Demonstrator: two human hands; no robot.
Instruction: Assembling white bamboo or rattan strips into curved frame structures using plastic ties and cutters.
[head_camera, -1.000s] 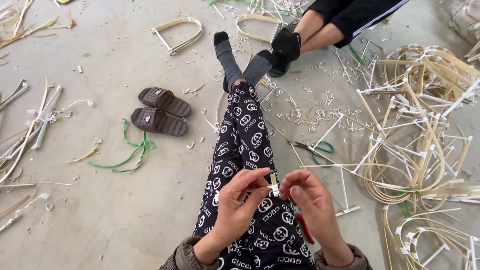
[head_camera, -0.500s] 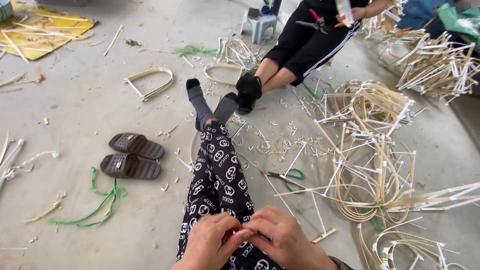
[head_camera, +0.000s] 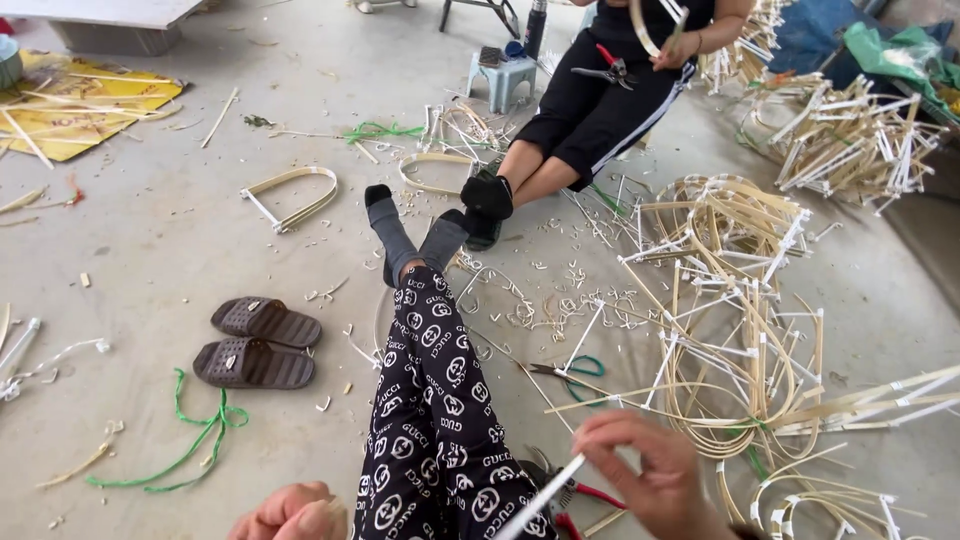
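Pinching a thin white strip (head_camera: 545, 495) between thumb and fingertips of the right hand (head_camera: 640, 475) — slanting over the lap, probably for control; left hand (head_camera: 295, 512) curling empty at the knee, red-handled pliers (head_camera: 580, 495) lying beside.

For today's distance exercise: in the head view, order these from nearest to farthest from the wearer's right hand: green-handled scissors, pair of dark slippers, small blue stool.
From the right hand:
1. Green-handled scissors, just ahead on the floor.
2. Dark slippers, far left.
3. Small blue stool, far ahead by the other person.
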